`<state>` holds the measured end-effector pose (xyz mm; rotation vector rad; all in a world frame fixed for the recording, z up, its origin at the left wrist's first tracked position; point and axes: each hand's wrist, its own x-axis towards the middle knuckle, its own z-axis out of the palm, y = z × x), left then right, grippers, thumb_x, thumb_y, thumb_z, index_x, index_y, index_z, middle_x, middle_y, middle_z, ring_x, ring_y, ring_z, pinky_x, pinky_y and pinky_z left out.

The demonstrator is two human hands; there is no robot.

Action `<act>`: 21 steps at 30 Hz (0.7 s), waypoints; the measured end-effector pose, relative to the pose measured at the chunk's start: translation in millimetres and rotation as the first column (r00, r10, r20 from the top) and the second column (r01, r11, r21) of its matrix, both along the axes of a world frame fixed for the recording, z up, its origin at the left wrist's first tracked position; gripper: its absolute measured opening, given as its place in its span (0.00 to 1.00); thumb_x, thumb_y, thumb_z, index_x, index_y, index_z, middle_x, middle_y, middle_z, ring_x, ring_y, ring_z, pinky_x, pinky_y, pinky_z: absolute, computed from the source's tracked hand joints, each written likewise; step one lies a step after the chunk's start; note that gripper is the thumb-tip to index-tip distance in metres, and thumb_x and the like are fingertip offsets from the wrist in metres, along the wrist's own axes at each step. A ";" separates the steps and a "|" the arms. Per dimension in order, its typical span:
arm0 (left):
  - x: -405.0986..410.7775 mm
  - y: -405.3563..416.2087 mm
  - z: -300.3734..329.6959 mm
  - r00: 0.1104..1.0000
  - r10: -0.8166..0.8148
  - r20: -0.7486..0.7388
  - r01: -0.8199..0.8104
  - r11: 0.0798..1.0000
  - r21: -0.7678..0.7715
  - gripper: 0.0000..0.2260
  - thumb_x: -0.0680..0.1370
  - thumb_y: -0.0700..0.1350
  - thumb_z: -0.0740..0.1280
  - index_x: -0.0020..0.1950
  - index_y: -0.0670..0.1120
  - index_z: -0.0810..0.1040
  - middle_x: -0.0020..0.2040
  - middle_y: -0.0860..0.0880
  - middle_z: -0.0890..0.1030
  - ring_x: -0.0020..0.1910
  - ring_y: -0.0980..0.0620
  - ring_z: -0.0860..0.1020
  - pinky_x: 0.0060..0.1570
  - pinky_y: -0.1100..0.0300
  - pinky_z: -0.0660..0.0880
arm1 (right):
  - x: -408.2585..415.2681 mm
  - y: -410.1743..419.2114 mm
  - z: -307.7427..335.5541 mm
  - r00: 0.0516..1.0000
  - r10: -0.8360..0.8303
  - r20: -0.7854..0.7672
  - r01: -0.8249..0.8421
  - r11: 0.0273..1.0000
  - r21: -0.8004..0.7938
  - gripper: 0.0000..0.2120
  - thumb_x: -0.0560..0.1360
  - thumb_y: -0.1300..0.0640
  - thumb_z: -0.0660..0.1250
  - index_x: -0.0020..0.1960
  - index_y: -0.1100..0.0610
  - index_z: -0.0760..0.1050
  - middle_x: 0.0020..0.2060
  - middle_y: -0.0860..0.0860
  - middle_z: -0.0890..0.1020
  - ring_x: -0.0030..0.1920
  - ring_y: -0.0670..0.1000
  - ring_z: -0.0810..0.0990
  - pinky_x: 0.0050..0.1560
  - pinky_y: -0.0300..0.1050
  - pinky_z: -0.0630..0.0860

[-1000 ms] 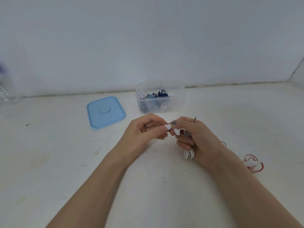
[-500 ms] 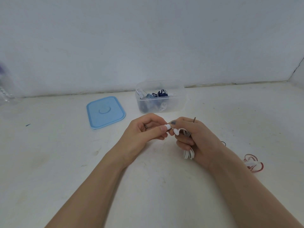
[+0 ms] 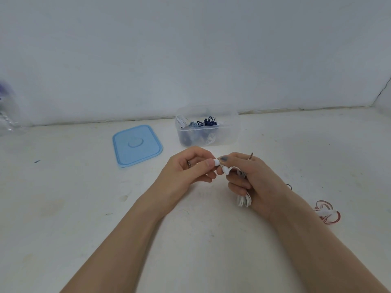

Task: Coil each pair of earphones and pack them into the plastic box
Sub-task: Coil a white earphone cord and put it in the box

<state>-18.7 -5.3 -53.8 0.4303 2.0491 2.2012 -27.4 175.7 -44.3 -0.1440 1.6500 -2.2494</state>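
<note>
Both hands meet over the middle of the white table. My right hand (image 3: pixel 251 178) grips a coiled bundle of white earphones (image 3: pixel 244 200), whose loops hang below the palm and whose metal plug sticks up above the fingers. My left hand (image 3: pixel 188 170) pinches one white earbud at the bundle's top end. Beyond the hands stands the clear plastic box (image 3: pixel 229 132), open, with dark blue, light blue and white coiled earphones inside. A red-and-white pair of earphones (image 3: pixel 326 211) lies loose on the table to the right of my right forearm.
The box's light blue lid (image 3: pixel 137 144) lies flat on the table left of the box. A blurred clear object with purple (image 3: pixel 6 111) stands at the far left edge. A white wall closes the back of the table. A dark cable bit (image 3: pixel 289 186) shows beside my right wrist.
Almost nothing differs; both hands keep their hold on the white earphones with only slight finger shifts.
</note>
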 end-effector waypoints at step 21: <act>-7.7 9.5 11.2 0.928 0.295 -0.228 -0.349 0.903 -0.250 0.06 0.80 0.37 0.69 0.48 0.46 0.83 0.38 0.49 0.85 0.36 0.53 0.83 0.41 0.60 0.80 | -9.0 -17.3 2.0 0.960 -0.262 -0.097 0.273 0.953 0.129 0.05 0.76 0.61 0.70 0.44 0.63 0.79 0.34 0.61 0.74 0.21 0.47 0.62 0.24 0.39 0.64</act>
